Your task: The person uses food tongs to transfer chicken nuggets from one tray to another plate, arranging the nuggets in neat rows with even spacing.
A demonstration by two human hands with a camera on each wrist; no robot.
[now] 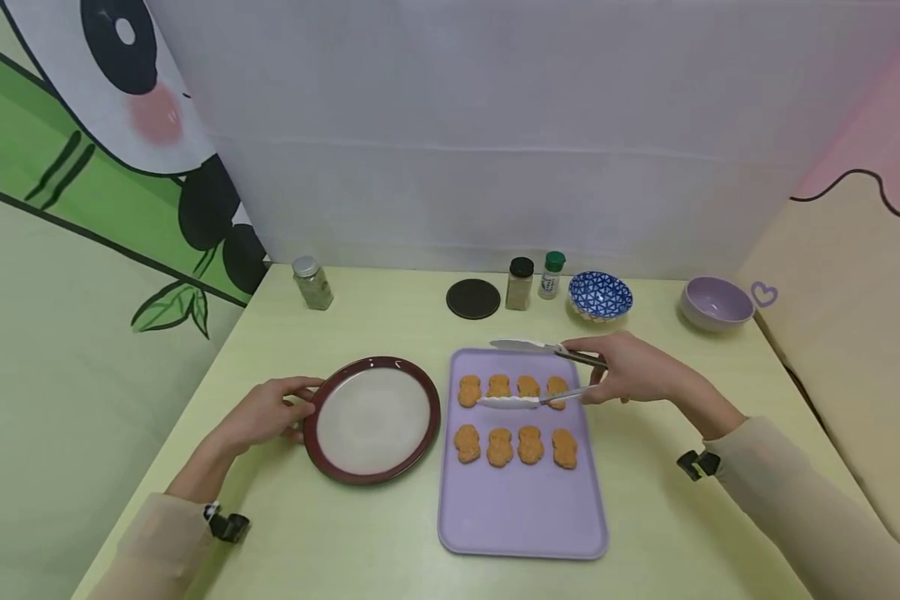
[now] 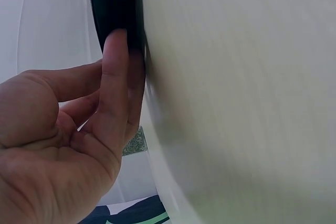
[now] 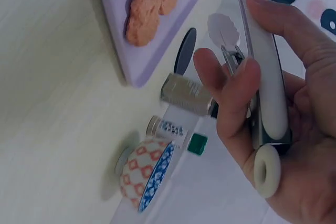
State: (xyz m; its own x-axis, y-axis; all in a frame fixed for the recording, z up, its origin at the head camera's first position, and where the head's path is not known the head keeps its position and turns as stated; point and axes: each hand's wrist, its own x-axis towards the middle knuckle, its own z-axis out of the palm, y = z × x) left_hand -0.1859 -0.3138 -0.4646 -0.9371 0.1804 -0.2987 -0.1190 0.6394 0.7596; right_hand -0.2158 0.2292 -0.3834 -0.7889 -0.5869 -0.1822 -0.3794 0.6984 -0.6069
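My left hand (image 1: 266, 408) holds the near-left rim of a cream plate (image 1: 375, 425) with a brown-red border; in the left wrist view its fingers are at the plate's dark edge (image 2: 115, 3), low beside the tabletop. My right hand (image 1: 630, 367) grips a pair of tongs (image 1: 581, 358), its arms spread apart and its pale scalloped tips above the purple tray (image 1: 525, 517). On that tray lie two rows of brown nugget-like pieces (image 1: 499, 447), and the lower tong tip overlaps the back row in the head view. Nothing shows between the tong tips.
Along the back of the table stand a grey-lidded jar (image 1: 313, 285), a black disc (image 1: 473, 299), a black-capped shaker (image 1: 519, 286), a green-capped shaker (image 1: 551, 277), a blue-patterned bowl (image 1: 600, 297) and a purple bowl (image 1: 716, 303) with a heart-shaped handle. Printed cloths hang around the table.
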